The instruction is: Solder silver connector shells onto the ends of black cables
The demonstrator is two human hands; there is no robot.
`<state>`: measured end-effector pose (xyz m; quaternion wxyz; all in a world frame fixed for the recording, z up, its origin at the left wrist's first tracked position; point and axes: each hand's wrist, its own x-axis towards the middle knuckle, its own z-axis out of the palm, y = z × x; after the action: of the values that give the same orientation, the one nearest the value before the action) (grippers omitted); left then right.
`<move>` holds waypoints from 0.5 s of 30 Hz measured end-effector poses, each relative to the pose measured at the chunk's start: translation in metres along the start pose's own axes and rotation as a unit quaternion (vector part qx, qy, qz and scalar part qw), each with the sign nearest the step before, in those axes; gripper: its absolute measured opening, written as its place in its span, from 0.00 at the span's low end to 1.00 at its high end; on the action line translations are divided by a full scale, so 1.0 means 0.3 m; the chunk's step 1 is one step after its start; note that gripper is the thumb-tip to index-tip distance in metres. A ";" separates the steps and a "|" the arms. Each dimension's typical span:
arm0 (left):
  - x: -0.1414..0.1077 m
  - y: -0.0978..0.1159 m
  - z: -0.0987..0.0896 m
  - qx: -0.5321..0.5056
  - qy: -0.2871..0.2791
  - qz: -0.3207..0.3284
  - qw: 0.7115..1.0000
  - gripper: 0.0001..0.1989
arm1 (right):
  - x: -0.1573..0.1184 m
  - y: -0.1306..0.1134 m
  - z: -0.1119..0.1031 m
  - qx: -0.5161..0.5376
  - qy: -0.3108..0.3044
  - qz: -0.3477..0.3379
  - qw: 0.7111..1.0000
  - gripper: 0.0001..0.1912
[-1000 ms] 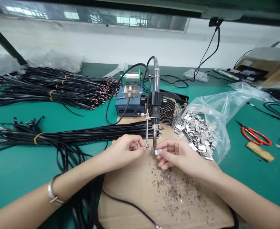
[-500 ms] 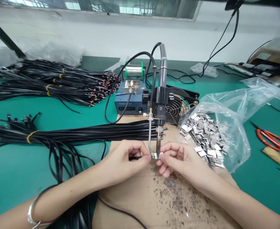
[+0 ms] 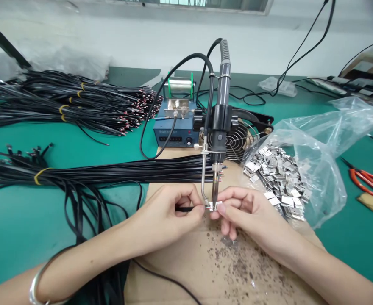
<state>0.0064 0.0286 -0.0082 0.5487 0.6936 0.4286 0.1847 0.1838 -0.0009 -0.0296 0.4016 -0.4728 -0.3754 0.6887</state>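
- Pinching black cable (image 3: 185, 209) narrowly in left hand (image 3: 170, 220), end directed toward 3 o'clock.
- Holding small silver connector (image 3: 218, 205) between thumb and fingers of right hand (image 3: 251, 214), at 3 o'clock from cable end.
- Positioned below soldering iron (image 3: 220, 131), found at 12 o'clock; cannot tell contact.
- Observed connector heap (image 3: 274, 176) at 2 o'clock from right hand.
- Observed banded cable bundle (image 3: 126, 172) at 10 o'clock from left.

On the bench (image 3: 78, 152), cable bundles (image 3: 87, 103) are laid at left, one stretched behind the left hand (image 3: 173, 212). The soldering iron (image 3: 220, 135) is mounted between that hand and the right hand (image 3: 246, 212). Behind, leftward, the control box (image 3: 170, 136) is placed, the spool (image 3: 180, 85) apparently set on it. Connectors (image 3: 278, 178) are heaped in the bag (image 3: 326, 182) at right.
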 end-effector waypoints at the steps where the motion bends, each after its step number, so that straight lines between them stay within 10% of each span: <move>1: 0.000 0.001 0.000 0.001 0.002 0.002 1.000 0.07 | 0.000 0.000 0.001 -0.001 0.002 0.001 1.000 0.10; 15: 0.002 -0.001 0.001 0.008 0.010 0.016 1.000 0.07 | -0.001 -0.010 0.001 0.005 0.005 0.002 1.000 0.12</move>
<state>0.0066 0.0290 -0.0087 0.5358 0.7028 0.4242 0.1972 0.1842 -0.0002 -0.0267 0.4044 -0.4747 -0.3697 0.6888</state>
